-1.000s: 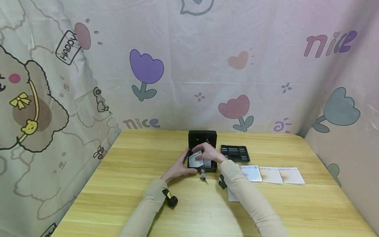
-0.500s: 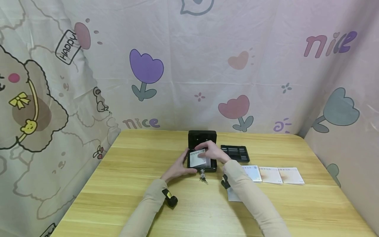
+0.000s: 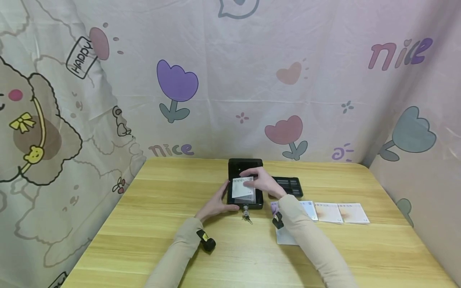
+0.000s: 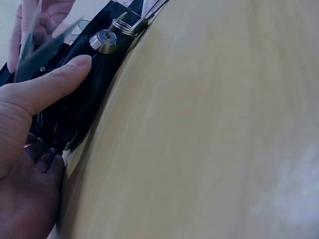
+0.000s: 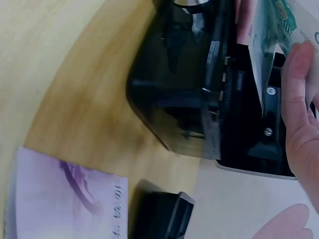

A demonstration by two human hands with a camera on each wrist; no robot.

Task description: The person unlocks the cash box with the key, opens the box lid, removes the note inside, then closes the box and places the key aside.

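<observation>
A black cash box (image 3: 246,163) stands at the back of the table with its lid up. My left hand (image 3: 216,205) holds its left side, the thumb (image 4: 65,79) along the front near the silver lock (image 4: 103,41). Between the fingers of my right hand (image 3: 266,183) is a pale printed paper note (image 3: 241,185), pinched over the open box. In the right wrist view this note shows green print (image 5: 285,17) and hangs in a fold in front of the lid's screws. More pale paper (image 3: 246,198) shows beneath it in the box. Keys (image 3: 246,216) on a ring hang at the lock.
A black compartment tray (image 3: 294,186) lies right of the box. Several printed paper notes (image 3: 353,213) form a row towards the right, partly behind the right sleeve, with another note (image 3: 285,237) nearer the front. A patterned cloth (image 3: 223,100) stands behind the table.
My right hand has risen slightly and moved right, lifting the pinched note, which sat lower and tilted in the box before. The left hand keeps its hold on the box.
</observation>
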